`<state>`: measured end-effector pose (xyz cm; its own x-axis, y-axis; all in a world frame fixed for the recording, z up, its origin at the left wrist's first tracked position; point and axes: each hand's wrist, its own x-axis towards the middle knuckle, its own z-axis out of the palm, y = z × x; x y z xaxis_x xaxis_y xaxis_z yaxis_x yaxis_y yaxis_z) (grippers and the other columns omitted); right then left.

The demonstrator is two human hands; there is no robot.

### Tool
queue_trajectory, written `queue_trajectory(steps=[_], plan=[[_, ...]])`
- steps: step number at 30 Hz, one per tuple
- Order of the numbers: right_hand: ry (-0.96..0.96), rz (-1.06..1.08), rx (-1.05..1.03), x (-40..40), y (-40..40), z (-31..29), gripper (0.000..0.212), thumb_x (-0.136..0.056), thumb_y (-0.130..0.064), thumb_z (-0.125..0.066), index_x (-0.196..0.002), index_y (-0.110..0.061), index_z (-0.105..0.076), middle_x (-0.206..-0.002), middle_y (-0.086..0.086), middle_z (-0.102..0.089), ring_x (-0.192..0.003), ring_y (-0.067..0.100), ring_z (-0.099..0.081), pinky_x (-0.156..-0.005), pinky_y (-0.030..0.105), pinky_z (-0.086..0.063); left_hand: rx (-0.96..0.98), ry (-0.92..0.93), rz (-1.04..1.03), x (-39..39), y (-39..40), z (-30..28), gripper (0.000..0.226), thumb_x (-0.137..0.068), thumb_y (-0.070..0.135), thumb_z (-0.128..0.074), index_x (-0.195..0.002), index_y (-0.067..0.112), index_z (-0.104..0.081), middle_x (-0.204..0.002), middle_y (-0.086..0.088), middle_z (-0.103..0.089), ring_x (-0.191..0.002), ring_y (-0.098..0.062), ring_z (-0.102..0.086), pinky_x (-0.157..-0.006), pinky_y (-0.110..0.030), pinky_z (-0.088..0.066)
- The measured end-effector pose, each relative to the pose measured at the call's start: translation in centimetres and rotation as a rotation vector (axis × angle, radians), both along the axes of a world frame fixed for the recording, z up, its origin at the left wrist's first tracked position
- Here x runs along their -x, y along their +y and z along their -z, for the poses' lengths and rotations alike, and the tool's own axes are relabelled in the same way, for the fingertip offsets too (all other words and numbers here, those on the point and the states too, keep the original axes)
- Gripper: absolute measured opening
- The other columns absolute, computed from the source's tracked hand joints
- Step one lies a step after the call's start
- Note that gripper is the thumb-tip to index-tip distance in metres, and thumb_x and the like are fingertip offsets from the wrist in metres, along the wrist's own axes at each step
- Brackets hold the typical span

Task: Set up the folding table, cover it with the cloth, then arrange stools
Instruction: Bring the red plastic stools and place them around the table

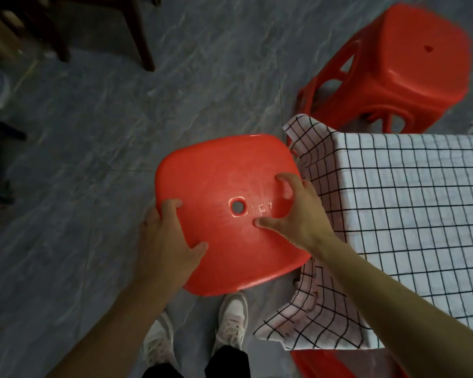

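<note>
A red plastic stool (224, 175) with a square hole in its seat is right below me, against the left end of the folding table. A white cloth with a black grid (407, 200) covers the table, and its corners hang down beside the stool. My left hand (164, 238) grips the seat's left rim, thumb on top and fingers over the edge. My right hand (298, 214) is spread over the seat's right side with bent fingers, its thumb tip touching near the hole.
A second red stool (410, 64) stands on the grey floor beyond the table's far side. Part of a third red stool (325, 364) shows under the cloth's near edge. Dark wooden chair legs (139, 36) stand at the upper left. My shoes (230, 323) are just below the stool.
</note>
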<state>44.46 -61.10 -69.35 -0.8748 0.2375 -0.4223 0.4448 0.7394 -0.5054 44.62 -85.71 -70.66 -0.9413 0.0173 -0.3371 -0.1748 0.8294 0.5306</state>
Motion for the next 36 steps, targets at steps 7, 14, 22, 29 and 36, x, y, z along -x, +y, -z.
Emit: queue_trajectory(steps=[7, 14, 22, 29, 36], plan=[[-0.061, 0.024, -0.017, -0.1, 0.3, 3.0, 0.116, -0.051, -0.049, -0.090, -0.142, -0.043, -0.019, -0.141, 0.008, -0.029, -0.127, 0.035, -0.041, -0.102, 0.062, -0.040, -0.032, -0.014, -0.002, 0.2, 0.2, 2.5, 0.088, -0.055, 0.030, -0.085, -0.129, 0.030, -0.038, -0.136, -0.009, -0.043, -0.122, -0.029, -0.042, -0.102, -0.040, -0.038], [-0.133, -0.067, -0.078, 1.2, 0.7, 2.1, 0.137, -0.050, -0.050, -0.092, -0.149, -0.050, 0.002, -0.162, 0.006, 0.007, -0.146, 0.040, -0.014, -0.110, 0.064, -0.029, -0.052, 0.008, -0.027, 0.4, 0.1, 2.0, 0.108, -0.066, 0.041, -0.084, -0.152, 0.038, -0.018, -0.155, -0.018, -0.023, -0.142, -0.034, -0.024, -0.115, -0.049, -0.028], [-0.116, -0.135, -0.120, 1.0, 1.0, 2.6, 0.134, -0.052, -0.057, -0.089, -0.148, -0.047, 0.003, -0.160, 0.002, 0.003, -0.139, 0.041, -0.027, -0.107, 0.061, -0.037, -0.037, -0.022, -0.012, 0.5, 0.2, 2.6, 0.101, -0.066, 0.040, -0.084, -0.151, 0.036, -0.027, -0.144, -0.015, -0.038, -0.132, -0.033, -0.036, -0.111, -0.045, -0.033], [-0.126, -0.077, -0.135, -1.1, -0.9, 2.7, 0.131, -0.060, -0.062, -0.081, -0.150, -0.041, 0.011, -0.159, 0.009, 0.006, -0.137, 0.044, -0.027, -0.104, 0.061, -0.040, -0.057, -0.015, 0.081, 2.1, -1.2, 2.6, 0.097, -0.068, 0.033, -0.084, -0.150, 0.030, -0.033, -0.152, -0.012, -0.031, -0.136, -0.031, -0.033, -0.115, -0.041, -0.029], [-0.102, 0.000, -0.063, -4.1, -0.9, 2.9, 0.135, -0.056, -0.057, -0.086, -0.151, -0.039, 0.008, -0.157, 0.011, -0.006, -0.138, 0.042, -0.027, -0.109, 0.059, -0.035, -0.052, 0.008, 0.226, 2.0, -2.7, 3.1, 0.093, -0.072, 0.035, -0.080, -0.151, 0.033, -0.030, -0.158, -0.012, -0.018, -0.144, -0.029, -0.024, -0.117, -0.045, -0.027]])
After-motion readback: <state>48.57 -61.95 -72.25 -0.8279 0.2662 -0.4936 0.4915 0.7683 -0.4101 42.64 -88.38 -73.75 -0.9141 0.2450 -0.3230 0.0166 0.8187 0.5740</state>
